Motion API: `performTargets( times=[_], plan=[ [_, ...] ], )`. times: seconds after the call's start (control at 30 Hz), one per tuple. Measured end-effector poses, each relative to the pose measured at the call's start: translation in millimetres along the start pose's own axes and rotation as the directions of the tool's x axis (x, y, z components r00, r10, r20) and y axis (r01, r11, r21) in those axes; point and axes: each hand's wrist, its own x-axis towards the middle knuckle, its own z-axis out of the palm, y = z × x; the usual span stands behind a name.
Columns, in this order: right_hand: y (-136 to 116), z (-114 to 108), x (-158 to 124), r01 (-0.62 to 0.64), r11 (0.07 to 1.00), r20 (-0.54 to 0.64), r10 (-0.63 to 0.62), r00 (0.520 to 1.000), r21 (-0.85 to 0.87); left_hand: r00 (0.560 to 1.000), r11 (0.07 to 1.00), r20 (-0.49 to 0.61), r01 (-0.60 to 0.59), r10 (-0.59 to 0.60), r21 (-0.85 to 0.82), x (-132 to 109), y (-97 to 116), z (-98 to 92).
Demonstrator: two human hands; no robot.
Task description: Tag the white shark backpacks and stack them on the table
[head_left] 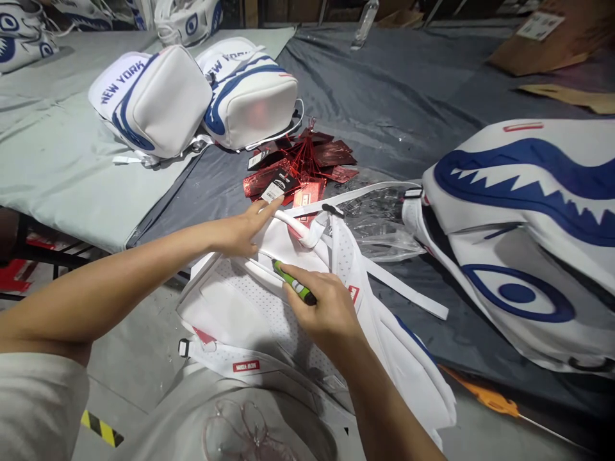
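Note:
A white backpack point(269, 314) lies at the table's near edge, back panel up, its straps spread loosely. My left hand point(243, 230) rests on the top of it by the carry handle, fingers stretched out, the index finger near the hang tags. Wrapped round a slim green pen point(294, 283) with a black end is my right hand point(324, 307). The pen's tip points up and left, close to the backpack's upper seam; I cannot tell whether it touches the fabric. Just beyond lies a pile of red hang tags point(307, 160), with a black tag point(279, 186) among them.
Two white backpacks point(170, 102) lettered NEW YORK lie back left. Another large backpack point(519, 243) with blue eye and teeth designs stands right, near clear plastic wrap point(384, 224). A bottle point(365, 24) and a cardboard box point(542, 38) sit farther back. An orange-handled tool point(494, 398) lies lower right.

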Motion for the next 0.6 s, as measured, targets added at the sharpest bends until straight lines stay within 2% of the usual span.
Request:
performTargets(
  times=[0.13, 0.27, 0.4, 0.5, 0.6],
  plan=[
    [-4.3, 9.6, 7.0, -0.009, 0.993, 0.019, 0.007, 1.000, 0.121, 0.999, 0.999, -0.022, -0.043, 0.043, -0.012, 0.3, -5.0, 0.4],
    [-6.0, 16.9, 8.5, -0.014, 0.991, -0.046, 0.020, 0.999, 0.132, 0.993, 0.993, -0.049, -0.113, 0.112, -0.028, 3.9, -14.1, 1.0],
    [-5.1, 18.4, 9.7, -0.048, 0.983, -0.059, 0.059, 0.996, 0.178, 0.993, 0.993, -0.040, -0.112, 0.111, -0.040, 5.5, -17.5, -1.5],
    [-5.1, 17.3, 13.4, -0.066, 0.970, -0.014, 0.071, 0.997, 0.236, 0.997, 0.997, 0.002, -0.072, 0.072, 0.005, 3.5, -11.4, -5.7],
    [-5.3, 15.0, 16.1, -0.073, 0.960, 0.036, 0.065, 0.997, 0.272, 0.997, 0.994, 0.042, 0.057, -0.061, 0.094, 1.3, -0.8, -8.9]
  ],
)
